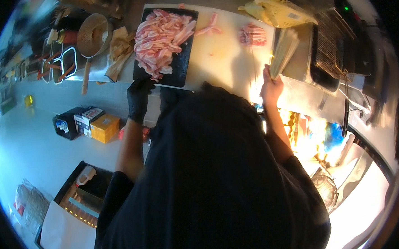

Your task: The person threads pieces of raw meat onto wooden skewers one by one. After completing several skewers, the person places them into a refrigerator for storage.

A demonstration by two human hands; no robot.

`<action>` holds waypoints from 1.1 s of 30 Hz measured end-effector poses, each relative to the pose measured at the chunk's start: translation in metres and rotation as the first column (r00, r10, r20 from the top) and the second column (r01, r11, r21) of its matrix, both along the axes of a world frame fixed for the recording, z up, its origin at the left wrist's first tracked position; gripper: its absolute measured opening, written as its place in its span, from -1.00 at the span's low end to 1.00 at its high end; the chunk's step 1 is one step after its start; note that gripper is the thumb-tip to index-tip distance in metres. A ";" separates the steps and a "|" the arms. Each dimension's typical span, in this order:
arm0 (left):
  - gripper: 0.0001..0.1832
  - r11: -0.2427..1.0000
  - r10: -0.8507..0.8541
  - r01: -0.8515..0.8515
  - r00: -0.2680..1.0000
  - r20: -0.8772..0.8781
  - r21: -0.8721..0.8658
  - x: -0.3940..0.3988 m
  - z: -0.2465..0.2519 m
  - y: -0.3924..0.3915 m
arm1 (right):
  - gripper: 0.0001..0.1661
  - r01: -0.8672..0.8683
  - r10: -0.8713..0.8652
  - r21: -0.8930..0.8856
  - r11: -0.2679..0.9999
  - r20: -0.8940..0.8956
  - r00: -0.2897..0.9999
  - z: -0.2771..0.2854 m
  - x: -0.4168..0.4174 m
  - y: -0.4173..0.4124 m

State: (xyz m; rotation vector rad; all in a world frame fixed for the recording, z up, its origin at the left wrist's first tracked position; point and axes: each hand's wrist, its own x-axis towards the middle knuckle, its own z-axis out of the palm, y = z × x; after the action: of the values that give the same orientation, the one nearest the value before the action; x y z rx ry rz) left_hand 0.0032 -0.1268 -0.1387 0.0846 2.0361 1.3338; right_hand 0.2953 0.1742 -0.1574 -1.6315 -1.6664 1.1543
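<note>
A black tray (180,69) heaped with sliced raw, fatty meat (161,36) lies on the left part of a white cutting board (219,61). My left hand (138,99), in a black glove, is at the tray's near left corner; its dark fingers blend with the tray, so their grip is unclear. On the right, my bare right hand (271,89) holds a bundle of thin wooden sticks, probably skewers (284,54), blurred at the upper end. Meat pieces on skewers (253,35) rest near the board's right side. Loose meat strips (210,26) lie between them and the tray.
Left of the tray are a crumpled brown cloth or paper (120,47) and a round pan (94,36), its handle towards me. A yellowish plastic bag (276,12) overlaps the board's far right corner. Farther right stands a wire basket (330,46). Boxes (105,128) sit lower left.
</note>
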 end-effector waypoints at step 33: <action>-0.67 0.926 -0.118 0.028 0.969 -0.218 -0.376 -0.007 -0.018 0.047 | -0.80 -0.632 -0.065 -0.566 0.529 -0.770 0.635 0.085 -0.022 -0.040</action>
State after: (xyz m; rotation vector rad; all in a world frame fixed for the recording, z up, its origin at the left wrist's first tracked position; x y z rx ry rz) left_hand -0.0039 -0.0798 -0.1571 0.1548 2.4296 0.9059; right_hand 0.2734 0.1342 -0.0729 -0.9375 -0.8810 2.6495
